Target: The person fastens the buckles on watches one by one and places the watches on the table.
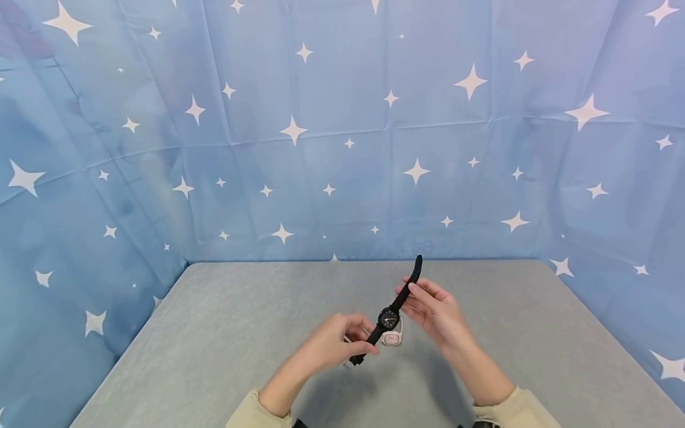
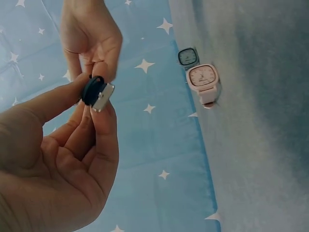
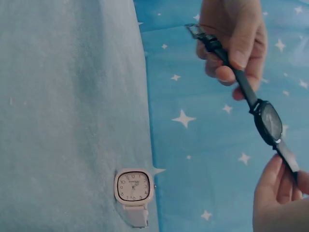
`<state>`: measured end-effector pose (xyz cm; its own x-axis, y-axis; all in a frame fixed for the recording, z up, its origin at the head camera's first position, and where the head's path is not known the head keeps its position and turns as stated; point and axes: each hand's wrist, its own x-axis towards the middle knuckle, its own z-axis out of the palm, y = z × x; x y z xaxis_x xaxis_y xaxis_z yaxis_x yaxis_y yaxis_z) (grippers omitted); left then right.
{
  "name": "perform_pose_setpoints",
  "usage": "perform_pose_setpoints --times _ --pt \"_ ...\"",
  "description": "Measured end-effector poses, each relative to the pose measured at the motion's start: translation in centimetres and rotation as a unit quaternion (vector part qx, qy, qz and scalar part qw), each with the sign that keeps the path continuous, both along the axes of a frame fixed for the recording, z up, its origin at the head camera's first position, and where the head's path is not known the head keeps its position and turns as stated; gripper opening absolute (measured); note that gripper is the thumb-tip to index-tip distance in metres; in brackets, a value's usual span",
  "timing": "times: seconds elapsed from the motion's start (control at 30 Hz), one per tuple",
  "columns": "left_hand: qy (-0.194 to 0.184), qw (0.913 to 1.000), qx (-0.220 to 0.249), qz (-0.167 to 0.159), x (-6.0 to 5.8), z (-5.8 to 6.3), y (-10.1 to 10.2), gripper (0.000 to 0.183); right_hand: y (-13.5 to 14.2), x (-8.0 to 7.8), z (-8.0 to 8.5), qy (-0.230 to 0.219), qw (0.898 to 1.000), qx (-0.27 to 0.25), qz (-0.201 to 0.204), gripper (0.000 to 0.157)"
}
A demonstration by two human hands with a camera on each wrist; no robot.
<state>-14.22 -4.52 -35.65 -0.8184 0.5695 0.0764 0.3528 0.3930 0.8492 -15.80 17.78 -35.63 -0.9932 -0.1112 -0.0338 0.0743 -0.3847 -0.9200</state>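
A black wristwatch (image 1: 388, 318) with a round dark dial is stretched out at a slant above the table, held by both hands. My left hand (image 1: 338, 340) pinches the lower strap near its buckle (image 3: 194, 32) between thumb and fingers. Higher up, my right hand (image 1: 440, 312) pinches the holed end of the strap, whose tip sticks out past the fingers. In the left wrist view the watch is seen nearly end-on, with its silver buckle (image 2: 103, 98) nearest. Below it on the table lies a pale pink watch (image 2: 203, 76) with a rounded square face.
Beside the pink watch lies another watch (image 2: 188, 57) with a dark, rounded square dial, seen in the left wrist view. The grey tabletop (image 1: 257, 309) ends at a blue curtain (image 1: 342, 178) with white stars, which hangs behind and along both sides.
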Motion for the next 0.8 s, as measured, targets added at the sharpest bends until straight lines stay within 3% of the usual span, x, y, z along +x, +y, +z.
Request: perform_pose_setpoints --times 0.23,0.47,0.6,0.8 --pt "0.009 0.9998 0.000 -0.016 -0.1 -0.6 -0.1 0.009 0.2 0.2 0.3 0.001 1.000 0.000 0.007 0.011" --pt "-0.051 0.9971 0.052 -0.019 -0.5 -1.4 -0.5 0.011 0.7 0.3 0.6 0.002 0.999 -0.033 0.012 0.013" --pt "-0.092 0.9895 0.111 -0.008 -0.9 -1.9 -0.8 0.020 1.0 0.4 0.7 -0.005 0.999 -0.040 0.018 0.015" --pt "-0.120 0.9787 0.162 0.037 -1.2 -2.0 -1.0 0.027 1.2 0.6 0.7 -0.002 1.000 -0.015 0.017 0.020"
